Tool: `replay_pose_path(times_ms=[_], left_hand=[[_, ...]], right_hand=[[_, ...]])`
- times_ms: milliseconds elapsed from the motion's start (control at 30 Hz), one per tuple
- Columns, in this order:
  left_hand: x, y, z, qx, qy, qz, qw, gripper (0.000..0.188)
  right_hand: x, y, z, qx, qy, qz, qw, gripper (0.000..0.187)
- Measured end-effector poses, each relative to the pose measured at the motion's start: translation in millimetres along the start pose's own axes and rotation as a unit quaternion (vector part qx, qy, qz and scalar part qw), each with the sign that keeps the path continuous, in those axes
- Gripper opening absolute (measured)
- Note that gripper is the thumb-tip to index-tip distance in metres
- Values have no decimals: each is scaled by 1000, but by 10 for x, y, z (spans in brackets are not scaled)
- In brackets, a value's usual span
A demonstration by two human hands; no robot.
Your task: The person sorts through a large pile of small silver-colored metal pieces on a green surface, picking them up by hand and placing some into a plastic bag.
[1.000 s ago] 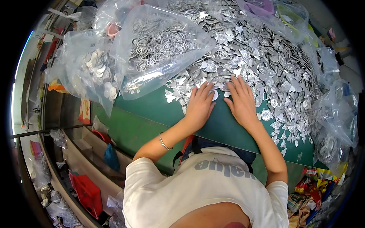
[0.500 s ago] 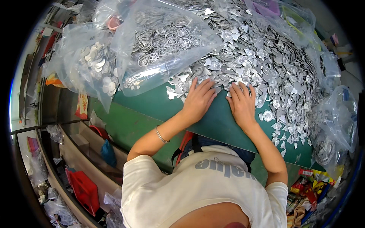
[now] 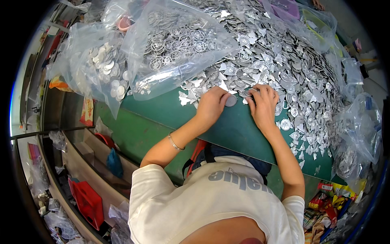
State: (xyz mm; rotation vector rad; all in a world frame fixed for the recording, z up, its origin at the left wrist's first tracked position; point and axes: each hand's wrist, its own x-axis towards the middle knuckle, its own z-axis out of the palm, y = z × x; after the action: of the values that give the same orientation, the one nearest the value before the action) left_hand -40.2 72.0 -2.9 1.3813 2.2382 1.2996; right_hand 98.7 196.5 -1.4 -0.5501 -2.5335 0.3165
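Note:
A broad heap of flat silver-grey metal pieces (image 3: 300, 77), some round and some with pointed outlines, covers the far part of the green tabletop (image 3: 239, 126). At its near edge, my left hand (image 3: 211, 106) is closed, with the thumb and fingertips against a plain round metal disc (image 3: 230, 100). My right hand (image 3: 265, 106) lies just to the right, its fingers curled and its thumb bent in toward a small metal piece (image 3: 247, 94). Part of that piece is hidden by the fingertips.
A clear plastic bag (image 3: 138, 87) of openwork round metal pieces (image 3: 160, 49) stands left of the heap. Beyond it is another bag (image 3: 73, 53) with plain discs (image 3: 106, 61). Crumpled plastic (image 3: 357, 130) lies at the right edge. A red container (image 3: 87, 205) sits low on the left.
Both hands were laid flatter with fingers stretched over the heap's edge. Now their fingers are curled in, and the plain disc shows beside my left thumb.

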Motion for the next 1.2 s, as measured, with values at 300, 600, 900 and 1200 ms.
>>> replay_pose_path(times_ms=[300,600,900,1200], left_hand=[[-228,210,-79,-38,43,90,994,31],[-406,343,-409,-300,15,-118,946,12],[-536,36,-1427,-361,364,-114,851,9],[-176,114,-2558,-195,426,-17,883,11]], right_hand=[[185,-22,-79,2,63,-42,997,6],[81,-438,-254,467,-181,149,852,10],[55,-454,-257,246,-117,-5,962,12],[-279,-615,-196,178,-132,-75,972,22]])
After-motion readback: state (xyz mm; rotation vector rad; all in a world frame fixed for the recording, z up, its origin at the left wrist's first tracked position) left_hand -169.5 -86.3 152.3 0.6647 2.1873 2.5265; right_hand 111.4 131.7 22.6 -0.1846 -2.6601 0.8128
